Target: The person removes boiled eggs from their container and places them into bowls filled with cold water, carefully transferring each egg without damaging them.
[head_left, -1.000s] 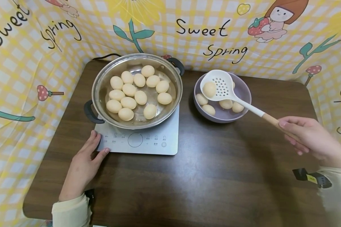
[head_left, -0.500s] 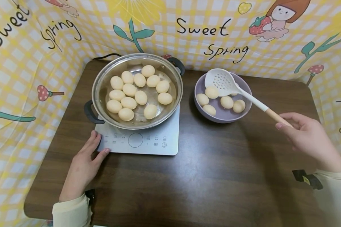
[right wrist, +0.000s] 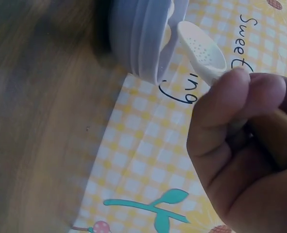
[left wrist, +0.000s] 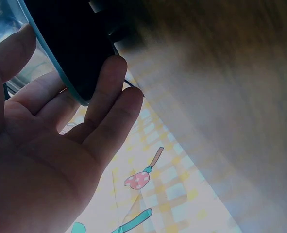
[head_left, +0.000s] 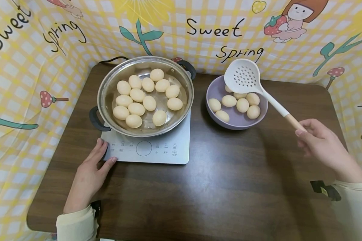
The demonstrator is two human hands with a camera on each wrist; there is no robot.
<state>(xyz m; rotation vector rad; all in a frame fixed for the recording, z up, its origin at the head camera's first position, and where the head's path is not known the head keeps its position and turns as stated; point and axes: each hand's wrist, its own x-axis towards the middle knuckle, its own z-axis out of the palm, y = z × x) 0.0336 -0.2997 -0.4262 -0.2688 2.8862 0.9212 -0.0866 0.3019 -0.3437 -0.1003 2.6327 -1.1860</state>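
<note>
My right hand (head_left: 324, 144) grips the wooden handle of a white slotted spoon (head_left: 243, 75). Its perforated head carries nothing and overlaps the back rim of a purple bowl (head_left: 212, 121), as the right wrist view also shows it beside the bowl's rim. Several pale eggs (head_left: 229, 101) lie in the bowl, some partly hidden by the spoon. My left hand (head_left: 88, 175) rests at the near left corner of a silver induction cooker (head_left: 181, 157), thumb on the front edge and fingers along the left side. In the left wrist view the fingers (left wrist: 111, 80) lie against the cooker's edge.
On the cooker stands a wide steel pot (head_left: 104, 83) with black handles, holding several pale eggs (head_left: 136, 109) in water. A black cord (head_left: 113, 59) runs behind it. Yellow checked cloth (head_left: 199, 67) walls the brown table (head_left: 217, 187) at the back and sides.
The egg on the slotted spoon has slid off into the bowl. The spoon has risen toward the bowl's back rim, its head now bare. My left hand has stayed in place.
</note>
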